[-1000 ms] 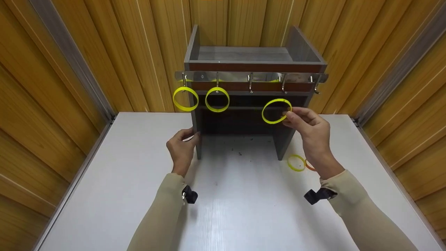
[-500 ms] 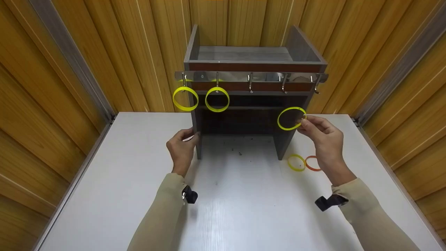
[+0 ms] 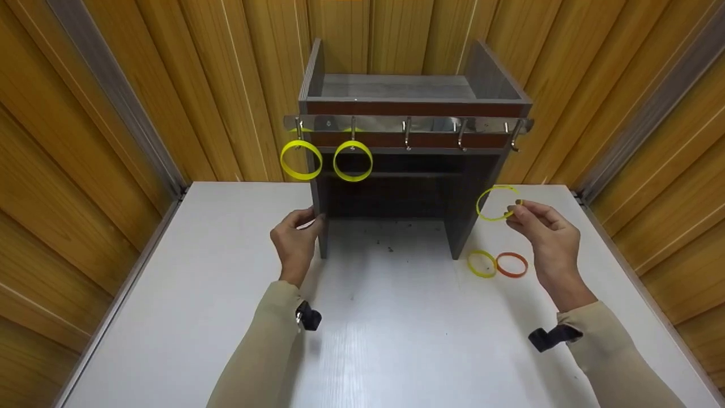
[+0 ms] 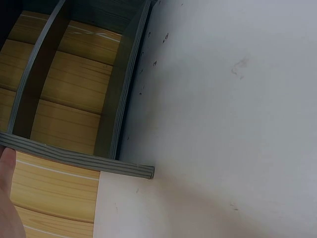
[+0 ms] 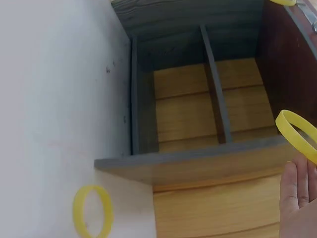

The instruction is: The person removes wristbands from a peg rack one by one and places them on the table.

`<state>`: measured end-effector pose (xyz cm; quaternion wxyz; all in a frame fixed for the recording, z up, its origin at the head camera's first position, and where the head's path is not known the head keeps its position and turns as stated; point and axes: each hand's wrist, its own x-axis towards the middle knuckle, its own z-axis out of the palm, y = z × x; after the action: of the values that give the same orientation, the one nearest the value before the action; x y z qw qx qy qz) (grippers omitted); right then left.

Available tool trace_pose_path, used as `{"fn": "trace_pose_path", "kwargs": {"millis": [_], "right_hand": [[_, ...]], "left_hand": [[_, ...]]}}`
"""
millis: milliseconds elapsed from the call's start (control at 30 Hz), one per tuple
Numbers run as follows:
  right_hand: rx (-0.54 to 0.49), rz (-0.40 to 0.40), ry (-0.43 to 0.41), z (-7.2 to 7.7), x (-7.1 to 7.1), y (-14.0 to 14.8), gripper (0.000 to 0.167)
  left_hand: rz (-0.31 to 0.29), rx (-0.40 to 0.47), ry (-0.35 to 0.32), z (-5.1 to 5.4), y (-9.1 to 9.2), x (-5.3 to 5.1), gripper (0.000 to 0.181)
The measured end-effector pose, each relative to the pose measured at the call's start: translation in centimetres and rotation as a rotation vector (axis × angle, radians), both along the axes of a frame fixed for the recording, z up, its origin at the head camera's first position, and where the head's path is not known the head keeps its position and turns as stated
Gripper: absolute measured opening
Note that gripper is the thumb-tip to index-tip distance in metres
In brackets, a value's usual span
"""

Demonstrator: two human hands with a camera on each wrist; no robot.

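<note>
My right hand (image 3: 552,243) pinches a thin yellow ring (image 3: 491,219), like a silicone wristband, between thumb and fingers. It holds the ring in the air, right of the grey wooden shelf unit (image 3: 311,113); the right wrist view shows the same yellow ring (image 5: 295,130). At the unit's left side panel (image 3: 318,226), my left hand (image 3: 295,243) grips the panel's front edge; some of its fingers are hidden. A metal hook rail (image 3: 379,123) runs across the unit's front. One yellow ring (image 3: 285,167) hangs on its leftmost hook, and another yellow ring (image 3: 336,167) on the second.
On the white table (image 3: 385,340), a yellow ring (image 3: 470,266) and an orange-red ring (image 3: 512,276) lie side by side near the unit's right foot. Small dark specks dot the tabletop beneath the unit. Wood-look panel walls (image 3: 238,85) surround the table.
My right hand has carried the yellow ring right and down, away from the hooks. The orange-red ring has come into full sight. My left hand stays where it was.
</note>
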<state>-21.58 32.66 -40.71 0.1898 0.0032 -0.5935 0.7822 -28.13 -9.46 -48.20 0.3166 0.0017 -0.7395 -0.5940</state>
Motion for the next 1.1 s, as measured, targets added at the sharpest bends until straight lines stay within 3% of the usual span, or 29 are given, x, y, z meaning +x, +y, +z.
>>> {"fn": "trace_pose_path", "kwargs": {"millis": [467, 1100], "right_hand": [[-0.07, -0.058, -0.124, -2.4, -0.1, 4.2, 0.035], [-0.14, -0.186, -0.252, -5.0, 0.2, 8.4, 0.022]], "left_hand": [[-0.019, 0.011, -0.011, -0.1, -0.2, 0.2, 0.019], [-0.01, 0.01, -0.003, -0.1, -0.3, 0.0, 0.017]]}}
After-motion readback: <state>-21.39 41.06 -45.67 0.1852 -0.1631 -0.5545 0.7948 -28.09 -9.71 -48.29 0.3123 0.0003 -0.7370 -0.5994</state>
